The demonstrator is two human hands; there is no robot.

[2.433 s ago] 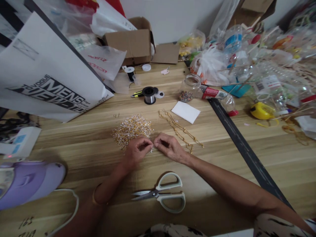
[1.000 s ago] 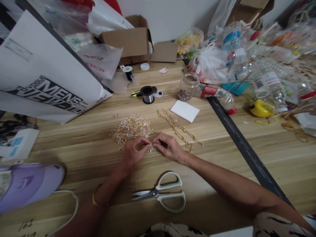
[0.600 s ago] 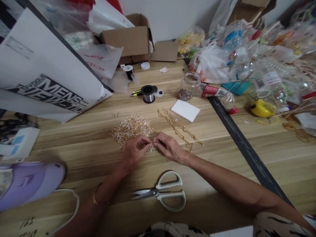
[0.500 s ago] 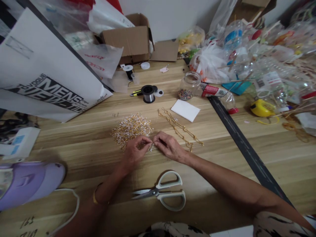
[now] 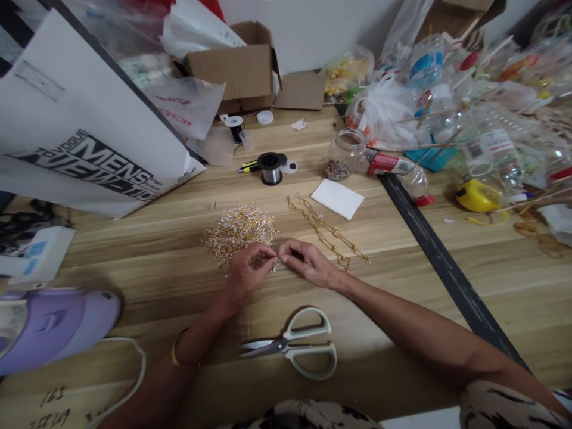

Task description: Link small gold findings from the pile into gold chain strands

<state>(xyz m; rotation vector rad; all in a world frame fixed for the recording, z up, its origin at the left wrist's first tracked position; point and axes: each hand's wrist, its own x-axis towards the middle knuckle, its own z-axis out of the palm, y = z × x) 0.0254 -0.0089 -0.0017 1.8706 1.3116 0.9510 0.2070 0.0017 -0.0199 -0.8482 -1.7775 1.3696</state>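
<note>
My left hand (image 5: 249, 269) and my right hand (image 5: 308, 262) meet fingertip to fingertip just above the table. Both are closed in a pinch, and whatever lies between the fingertips is too small to name. Beyond my left hand is a heap of small gold and silver beaded pieces (image 5: 241, 229). A gold beaded chain (image 5: 330, 232) lies in a loop beyond my right hand. Nearer to me, scissors (image 5: 290, 344) with pale handles rest on the wood, their blades toward the left and slightly apart.
Beyond the heap stand a spool of silver wire (image 5: 270, 169), a jar of small beads (image 5: 344, 156) and a folded white paper (image 5: 337, 198). A purple appliance (image 5: 58, 328) with a white cord is at left. Bottles and bags (image 5: 482, 119) crowd the right back, near a yellow tape measure (image 5: 477, 195).
The view has shifted very slightly. My hands stay pinched together in nearly the same spot, and the heap, chain and scissors lie where they were.
</note>
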